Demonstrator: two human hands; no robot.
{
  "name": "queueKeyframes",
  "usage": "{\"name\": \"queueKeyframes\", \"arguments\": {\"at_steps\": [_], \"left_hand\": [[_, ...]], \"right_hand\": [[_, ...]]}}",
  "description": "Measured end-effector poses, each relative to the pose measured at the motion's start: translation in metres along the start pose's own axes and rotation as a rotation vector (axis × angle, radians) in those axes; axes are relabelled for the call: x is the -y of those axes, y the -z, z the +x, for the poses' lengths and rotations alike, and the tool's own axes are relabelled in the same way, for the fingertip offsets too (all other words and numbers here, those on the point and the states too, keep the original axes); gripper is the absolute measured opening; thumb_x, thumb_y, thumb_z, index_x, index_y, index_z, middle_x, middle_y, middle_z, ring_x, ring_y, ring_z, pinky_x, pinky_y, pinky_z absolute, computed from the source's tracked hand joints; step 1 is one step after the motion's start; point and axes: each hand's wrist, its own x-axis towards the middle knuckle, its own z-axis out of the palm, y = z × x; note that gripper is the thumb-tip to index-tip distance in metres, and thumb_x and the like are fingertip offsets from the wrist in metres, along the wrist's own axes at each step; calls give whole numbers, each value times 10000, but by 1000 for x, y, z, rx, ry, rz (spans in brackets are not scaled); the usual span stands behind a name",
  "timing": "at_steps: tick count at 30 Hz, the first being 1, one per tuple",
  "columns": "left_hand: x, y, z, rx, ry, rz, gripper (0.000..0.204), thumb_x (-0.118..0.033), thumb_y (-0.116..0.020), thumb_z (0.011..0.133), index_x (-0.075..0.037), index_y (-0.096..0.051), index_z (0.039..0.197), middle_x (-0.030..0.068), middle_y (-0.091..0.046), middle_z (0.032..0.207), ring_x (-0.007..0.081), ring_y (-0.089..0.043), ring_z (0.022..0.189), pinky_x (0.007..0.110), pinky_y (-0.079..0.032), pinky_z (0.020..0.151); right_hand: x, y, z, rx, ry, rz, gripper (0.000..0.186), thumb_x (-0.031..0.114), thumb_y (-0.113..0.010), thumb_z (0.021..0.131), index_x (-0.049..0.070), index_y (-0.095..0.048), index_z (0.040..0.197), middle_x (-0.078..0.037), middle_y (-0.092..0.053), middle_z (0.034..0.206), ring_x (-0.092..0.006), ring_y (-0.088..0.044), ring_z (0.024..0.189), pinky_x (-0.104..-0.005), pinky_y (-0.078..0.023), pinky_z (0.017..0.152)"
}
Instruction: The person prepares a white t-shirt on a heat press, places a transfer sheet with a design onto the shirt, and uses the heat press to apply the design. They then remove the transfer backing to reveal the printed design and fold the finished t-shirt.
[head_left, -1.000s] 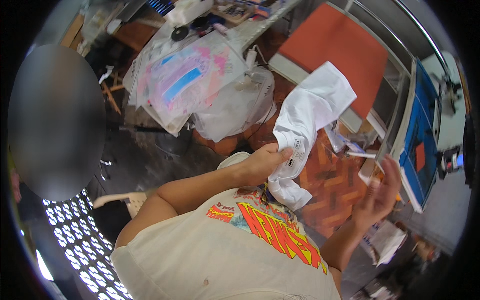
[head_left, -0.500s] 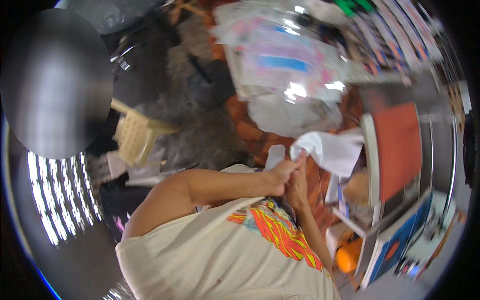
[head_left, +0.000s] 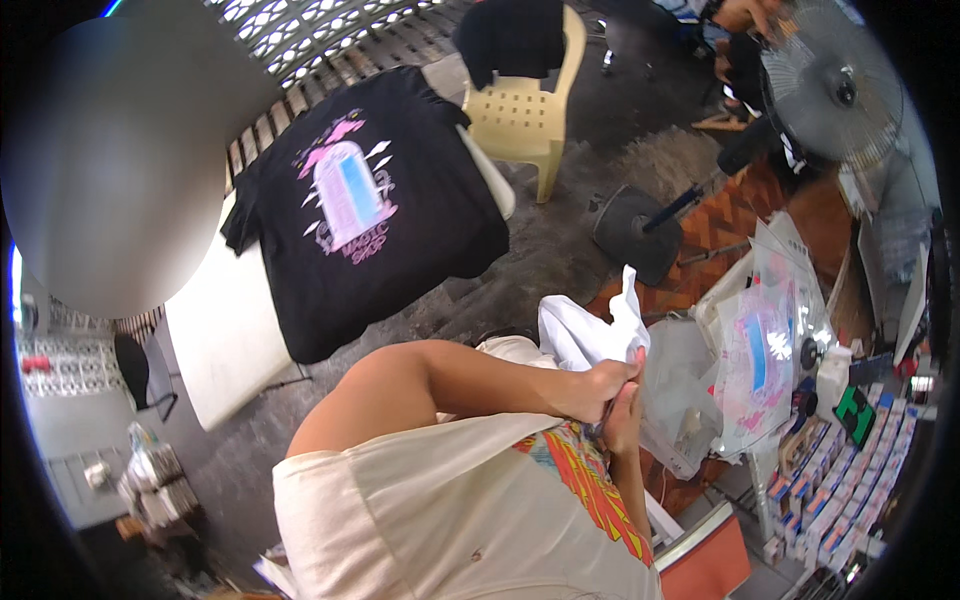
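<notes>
Together in front of my chest, my left hand (head_left: 603, 388) and my right hand (head_left: 622, 412) press close, their fingers closed. A crumpled white cloth (head_left: 590, 338) sticks out beyond the fingertips, gripped between them; one corner of it points upward. How each finger lies on the cloth is partly hidden by the hands themselves. Farther off to the left, a black T-shirt (head_left: 420, 240) with a pink, blue and white print lies spread over a long white table (head_left: 225, 350). The shirt is apart from my hands.
A cream plastic chair (head_left: 515, 115) with black cloth on its back stands beyond the table. A standing fan (head_left: 835, 95) is at the far right. Printed clear film sheets (head_left: 755, 360), a red-topped box (head_left: 710, 560) and rows of small boxes (head_left: 840, 480) sit on the right. Someone's arm (head_left: 745, 15) shows at the far right.
My view has swung left, bringing the table and black T-shirt into sight. My hands stay together with the white cloth, which now bunches up beyond them rather than hanging to the right.
</notes>
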Motion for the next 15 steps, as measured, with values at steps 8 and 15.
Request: {"name": "queueKeyframes", "arguments": {"at_steps": [8, 15], "left_hand": [[-35, 95, -111, 237, -384, 160, 463, -328, -533, 1044, 21, -568, 1346, 170, -676, 1241, 279, -670, 1136, 419, -514, 1039], [-64, 43, -172, 569, -409, 247, 499, -314, -506, 1074, 89, -498, 1369, 222, -633, 1302, 326, -665, 1156, 460, -543, 999]], "right_hand": [[97, -46, 10, -80, 532, -402, 335, 141, -694, 934, -12, -648, 1229, -197, -648, 1287, -347, -625, 1196, -407, -480, 1029], [153, -43, -16, -241, 874, -517, 396, 61, -805, 773, 39, -686, 1149, -143, -623, 1263, -339, -609, 1121, -427, -507, 934]]}}
